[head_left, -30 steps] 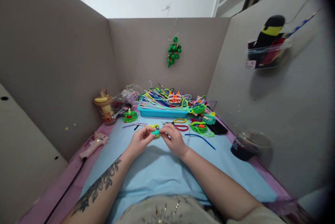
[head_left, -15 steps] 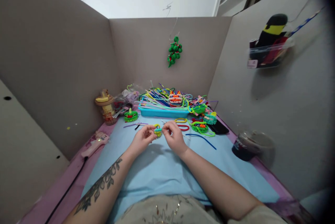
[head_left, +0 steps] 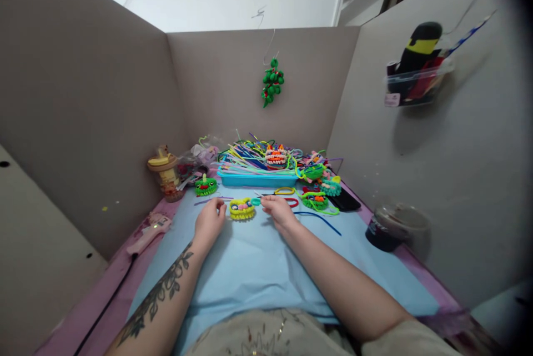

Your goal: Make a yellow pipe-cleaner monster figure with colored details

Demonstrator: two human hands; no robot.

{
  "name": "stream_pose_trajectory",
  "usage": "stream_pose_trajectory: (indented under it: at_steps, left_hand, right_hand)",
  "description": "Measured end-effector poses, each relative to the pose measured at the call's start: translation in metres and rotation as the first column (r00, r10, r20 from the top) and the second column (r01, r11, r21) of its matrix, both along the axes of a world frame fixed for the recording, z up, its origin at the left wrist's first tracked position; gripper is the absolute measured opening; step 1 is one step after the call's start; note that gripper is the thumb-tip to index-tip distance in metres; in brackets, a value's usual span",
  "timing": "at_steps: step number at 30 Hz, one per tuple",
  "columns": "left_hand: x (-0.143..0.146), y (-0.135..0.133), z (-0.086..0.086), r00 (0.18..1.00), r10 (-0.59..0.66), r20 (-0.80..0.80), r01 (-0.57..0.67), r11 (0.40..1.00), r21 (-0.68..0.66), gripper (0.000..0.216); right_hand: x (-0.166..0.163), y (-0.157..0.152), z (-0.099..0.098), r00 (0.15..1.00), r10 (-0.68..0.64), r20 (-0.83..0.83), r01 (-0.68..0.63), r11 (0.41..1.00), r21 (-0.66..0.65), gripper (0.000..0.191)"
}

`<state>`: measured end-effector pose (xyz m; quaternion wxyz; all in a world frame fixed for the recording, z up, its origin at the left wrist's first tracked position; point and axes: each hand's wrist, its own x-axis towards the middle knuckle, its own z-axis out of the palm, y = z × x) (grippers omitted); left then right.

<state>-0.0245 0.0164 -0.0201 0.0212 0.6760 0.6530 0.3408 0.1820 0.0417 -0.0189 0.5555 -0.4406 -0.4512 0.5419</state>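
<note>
A small yellow pipe-cleaner figure (head_left: 242,209) with pink and green bits lies on the light blue mat (head_left: 250,267) between my hands. My left hand (head_left: 209,221) rests just left of it with the fingers curled in; I cannot see whether anything is in them. My right hand (head_left: 278,211) sits to the figure's right, its fingertips pinched on a teal pipe-cleaner piece (head_left: 255,201) at the figure's upper right edge.
Behind stands a turquoise tray (head_left: 258,179) heaped with coloured pipe cleaners. Finished figures (head_left: 316,200) and a green one (head_left: 206,185) lie near it. A glue gun (head_left: 147,231) is left, a jar (head_left: 166,175) behind it, a dark lidded cup (head_left: 389,228) right. Grey partitions enclose the desk.
The figure was held up between both hands close together. Now it lies flat on the mat, and my hands have spread apart to either side of it.
</note>
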Motion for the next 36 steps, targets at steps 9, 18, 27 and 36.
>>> stream_pose_trajectory:
  at_steps: [9,18,27,36]
  left_hand:
    - [0.003,0.016,-0.008,0.993,-0.04,-0.11,0.02,0.984,-0.178,0.033]
    - [0.006,0.021,-0.012,0.957,-0.07,0.281,0.124,0.976,-0.179,0.015]
    - [0.014,0.01,-0.004,0.65,-0.295,0.7,0.437,0.899,-0.028,0.034]
    - [0.016,0.005,0.004,0.694,-0.447,0.565,0.491,0.867,0.083,0.017]
  right_hand:
    - [-0.016,0.013,-0.006,0.973,0.182,-0.143,-0.18,0.983,0.028,0.02]
    - [-0.009,0.014,-0.009,0.926,0.183,-0.329,-0.243,0.958,-0.152,0.02]
    - [-0.004,0.008,-0.006,0.9,0.238,-0.365,-0.311,0.938,-0.154,0.022]
    - [-0.005,0.002,0.004,0.984,0.176,0.023,-0.177,0.976,0.123,0.015]
